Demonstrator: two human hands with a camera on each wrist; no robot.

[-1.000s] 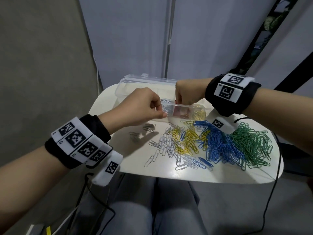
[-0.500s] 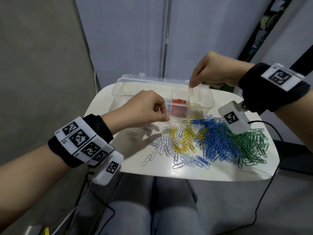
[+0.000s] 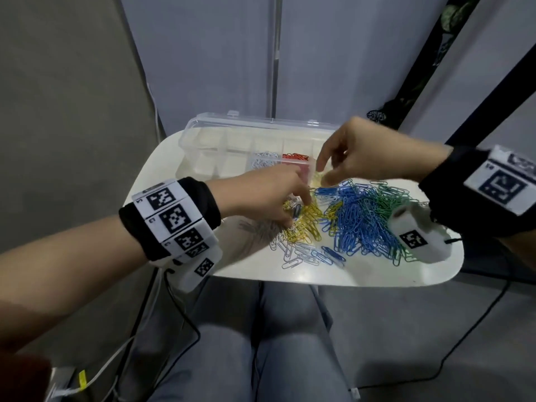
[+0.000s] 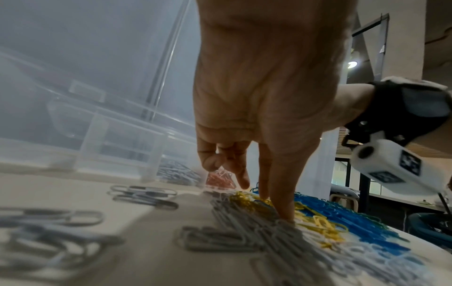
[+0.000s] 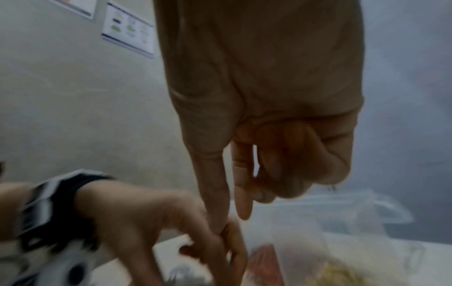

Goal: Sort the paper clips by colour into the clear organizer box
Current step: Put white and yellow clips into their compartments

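Observation:
The clear organizer box (image 3: 188, 166) stands open at the back of the white table (image 3: 179, 242), with white clips (image 3: 265, 161), red clips (image 3: 295, 157) and yellow clips in neighbouring compartments. Loose piles lie in front of it: yellow (image 3: 307, 224), blue (image 3: 359, 221), green (image 3: 391, 198) and white (image 3: 293, 253). My left hand (image 3: 295, 210) reaches down into the yellow and white clips, a straight fingertip (image 4: 285, 212) touching the pile. My right hand (image 3: 323, 172) hovers at the yellow compartment, thumb and forefinger slightly apart and nothing seen between them (image 5: 229, 212).
The box's lid (image 3: 261, 123) stands up behind it against a grey partition. Several white clips (image 4: 144, 193) lie apart at the left of the table. Cables hang beside my knees under the table's front edge.
My right hand came down from above the box to the yellow compartment; the yellow clip it pinched no longer shows. My left hand moved right from the box front onto the yellow pile.

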